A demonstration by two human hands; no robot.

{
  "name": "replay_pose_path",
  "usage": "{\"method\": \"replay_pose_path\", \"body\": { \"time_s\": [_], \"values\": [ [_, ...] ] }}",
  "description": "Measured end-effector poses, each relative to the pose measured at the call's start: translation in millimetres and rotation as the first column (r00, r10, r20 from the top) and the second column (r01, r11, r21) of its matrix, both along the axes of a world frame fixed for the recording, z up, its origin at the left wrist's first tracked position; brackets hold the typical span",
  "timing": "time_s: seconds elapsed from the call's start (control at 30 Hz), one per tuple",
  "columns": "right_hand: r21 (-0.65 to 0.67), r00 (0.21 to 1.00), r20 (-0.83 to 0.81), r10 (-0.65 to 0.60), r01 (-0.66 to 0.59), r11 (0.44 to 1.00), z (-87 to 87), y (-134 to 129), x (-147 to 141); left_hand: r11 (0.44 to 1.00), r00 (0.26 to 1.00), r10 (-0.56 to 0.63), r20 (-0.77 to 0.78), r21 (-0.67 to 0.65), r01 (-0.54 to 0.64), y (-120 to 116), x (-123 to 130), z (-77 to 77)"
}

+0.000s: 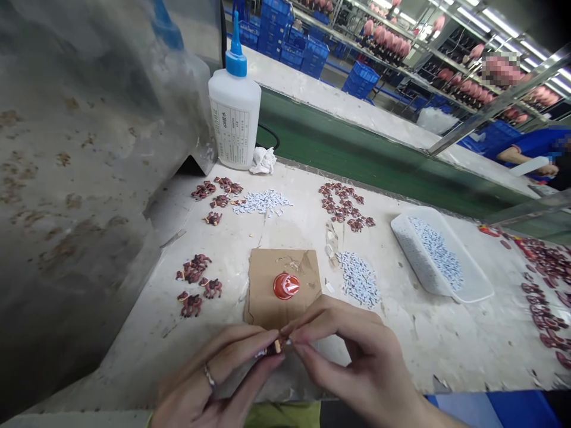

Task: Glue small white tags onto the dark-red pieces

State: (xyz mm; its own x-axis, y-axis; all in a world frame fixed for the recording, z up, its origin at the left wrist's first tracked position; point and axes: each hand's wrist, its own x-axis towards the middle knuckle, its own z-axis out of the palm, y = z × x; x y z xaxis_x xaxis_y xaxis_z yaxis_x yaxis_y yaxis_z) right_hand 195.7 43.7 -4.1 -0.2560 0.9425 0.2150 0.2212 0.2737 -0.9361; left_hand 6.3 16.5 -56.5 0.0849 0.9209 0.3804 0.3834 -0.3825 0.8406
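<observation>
Between the thumb and fingers of my left hand (223, 374) is a small brown figurine (277, 346), partly hidden by the fingertips. My right hand (352, 351) pinches a tiny pale piece (288, 341) right against that figurine. Just beyond both hands lies a cardboard square (263, 267), and a small red cap with glossy liquid (286, 286) rests on it. A pile of small pale blue pieces (359, 279) is spread to the right of the cardboard. Several brown figurines (196, 268) lie on the left of the table.
A white glue bottle with blue nozzle (235, 113) stands at the back beside crumpled tissue (263, 160). More figurines (341, 202) and pale pieces (263, 202) lie behind. Rightward are a plastic tub (482, 291) and dark red parts (544, 267). A metal housing (89, 178) bounds the left.
</observation>
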Motion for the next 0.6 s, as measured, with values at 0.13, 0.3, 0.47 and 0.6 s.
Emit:
{"method": "replay_pose_path", "body": {
  "time_s": [0.13,0.3,0.47,0.6],
  "values": [
    [0.017,0.999,0.030,0.024,-0.024,1.000,-2.5,1,1,1.000,1.000,-0.005,-0.003,0.013,0.005,0,1,-0.2],
    [0.163,0.967,0.212,0.140,-0.177,0.971,2.8,0,8,0.999,1.000,-0.003,-0.006,0.033,0.003,0,1,0.9],
    [0.165,0.944,0.293,0.153,-0.207,0.964,6.6,2,14,1.000,0.997,0.004,0.075,-0.023,-0.003,5,6,6.3],
    [-0.041,0.985,0.129,0.117,-0.112,0.993,5.1,5,9,0.998,0.998,0.053,0.029,-0.040,-0.052,5,6,5.2]
  ]
}}
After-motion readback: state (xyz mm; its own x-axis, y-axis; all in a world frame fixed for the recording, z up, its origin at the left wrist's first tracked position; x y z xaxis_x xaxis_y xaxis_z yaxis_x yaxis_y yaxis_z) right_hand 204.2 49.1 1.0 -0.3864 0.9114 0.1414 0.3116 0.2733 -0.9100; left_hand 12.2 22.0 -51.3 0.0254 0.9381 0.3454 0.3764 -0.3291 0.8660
